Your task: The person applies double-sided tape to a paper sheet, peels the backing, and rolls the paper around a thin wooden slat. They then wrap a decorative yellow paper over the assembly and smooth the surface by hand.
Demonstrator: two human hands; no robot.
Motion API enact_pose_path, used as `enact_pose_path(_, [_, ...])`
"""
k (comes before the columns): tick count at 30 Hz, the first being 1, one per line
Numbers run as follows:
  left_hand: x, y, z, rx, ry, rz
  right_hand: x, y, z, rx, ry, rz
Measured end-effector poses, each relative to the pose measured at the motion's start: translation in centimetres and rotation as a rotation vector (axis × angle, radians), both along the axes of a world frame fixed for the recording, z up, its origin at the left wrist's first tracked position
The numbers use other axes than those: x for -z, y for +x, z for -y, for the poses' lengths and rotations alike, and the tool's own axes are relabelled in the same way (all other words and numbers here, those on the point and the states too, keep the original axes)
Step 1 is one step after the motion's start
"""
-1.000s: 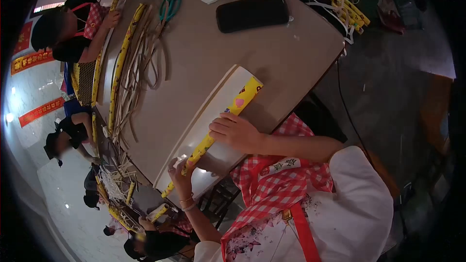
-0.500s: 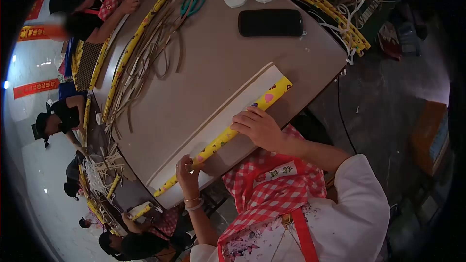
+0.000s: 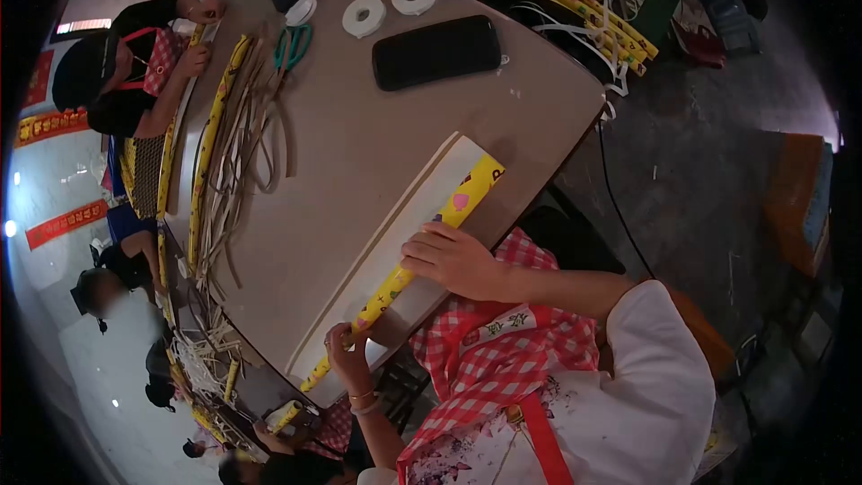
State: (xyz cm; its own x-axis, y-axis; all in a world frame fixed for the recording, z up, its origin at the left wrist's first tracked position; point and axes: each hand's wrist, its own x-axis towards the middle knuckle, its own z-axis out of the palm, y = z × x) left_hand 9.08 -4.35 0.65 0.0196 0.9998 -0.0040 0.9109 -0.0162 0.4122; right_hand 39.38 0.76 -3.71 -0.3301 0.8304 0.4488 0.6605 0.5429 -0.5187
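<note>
Table: brown table (image 3: 359, 153) with a rounded edge, set over a dark floor; red banners hang on the pale wall at far left.
White sheet: a long white sheet (image 3: 422, 184) lies along the near edge of the table.
Yellow roll: a long yellow roll (image 3: 467, 193) printed with small pictures lies on the white sheet, parallel to the table's edge.
Right hand: the right hand (image 3: 453, 260) sits on top of the roll near its middle, fingers together and curled over it.
Left hand: the left hand (image 3: 346, 341) pinches the roll close to its near end, fingertips closed on it, a bracelet on the wrist.
Middle of table: a black phone (image 3: 437, 51) lies flat, two white tape rolls (image 3: 364, 15) just beyond it, teal-handled scissors (image 3: 292, 45) to their left.
Left side: loose tan strips (image 3: 242, 144) lie beside another long yellow roll.
Others: a person in black (image 3: 126, 72) bends over the table's far left edge.
</note>
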Motion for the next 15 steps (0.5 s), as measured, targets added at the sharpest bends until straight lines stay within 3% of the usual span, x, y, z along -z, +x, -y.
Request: enact_pose_path(15, [-1.0, 0.6, -0.1, -0.028, -0.023, -0.061, 0.4, -0.2, -0.4, -0.005, -0.043, -0.042])
